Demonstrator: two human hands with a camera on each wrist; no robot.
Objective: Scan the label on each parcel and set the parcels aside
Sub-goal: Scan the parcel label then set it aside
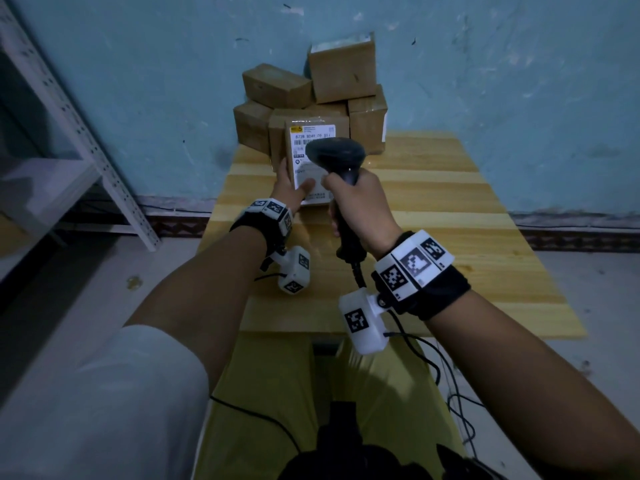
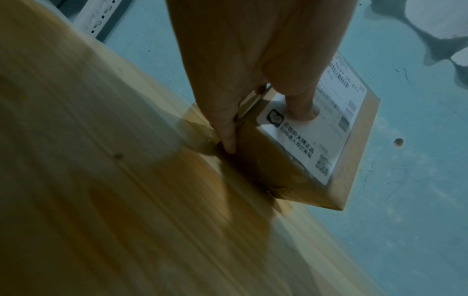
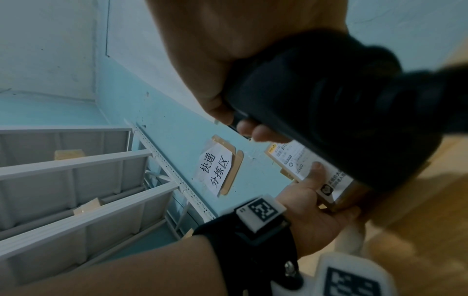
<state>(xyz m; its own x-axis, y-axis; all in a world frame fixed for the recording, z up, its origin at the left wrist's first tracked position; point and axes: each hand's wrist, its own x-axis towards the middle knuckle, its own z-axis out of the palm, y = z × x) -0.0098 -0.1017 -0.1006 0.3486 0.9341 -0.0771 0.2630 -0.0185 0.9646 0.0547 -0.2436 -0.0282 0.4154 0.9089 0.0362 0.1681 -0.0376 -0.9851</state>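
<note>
A brown cardboard parcel [image 1: 311,143] with a white shipping label [image 2: 311,140] stands tilted on the wooden table [image 1: 433,202]. My left hand [image 1: 291,188] grips its left side, thumb pressed on the label [image 3: 298,160] and fingers [image 2: 228,130] down the side face. My right hand [image 1: 360,206] grips the handle of a black barcode scanner [image 1: 337,155]. The scanner's head hangs just above the label and hides its middle. The scanner [image 3: 341,112] fills much of the right wrist view.
Several more brown parcels [image 1: 343,71] are piled against the blue wall at the table's far edge. A grey metal shelf rack [image 1: 69,133] stands to the left. A paper sign [image 3: 215,170] is taped to the wall. Cables [image 1: 450,375] hang near my lap.
</note>
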